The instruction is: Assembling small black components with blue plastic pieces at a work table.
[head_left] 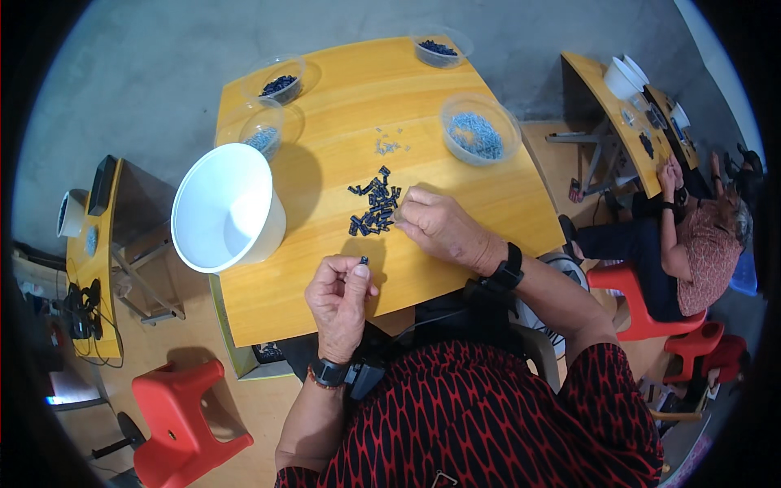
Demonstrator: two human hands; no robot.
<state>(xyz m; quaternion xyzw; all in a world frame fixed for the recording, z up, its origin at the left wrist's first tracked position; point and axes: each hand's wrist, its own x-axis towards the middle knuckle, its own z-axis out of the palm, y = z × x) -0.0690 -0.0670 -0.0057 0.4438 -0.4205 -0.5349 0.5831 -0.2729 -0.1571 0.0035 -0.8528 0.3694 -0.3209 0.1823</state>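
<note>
My left hand (338, 299) is closed near the front edge of the table, its thumb and index finger gripping a small black plastic piece (364, 261) that pokes up past the thumb. Just right of a loose pile of similar black pieces (376, 203), my right hand (446, 228) has its fingers pinched together. Whatever those fingers hold, if anything, is hidden. Beyond the pile lie several tiny silvery pieces (388, 147), scattered on the yellow wooden table (342, 106).
A large white bucket (277, 232) stands at the table's left. Clear bowls with silvery pieces (477, 138) and dark pieces (280, 84) sit around the table's edges. A red stool (175, 415) is at lower left; a seated person (704, 244) works at another table on the right.
</note>
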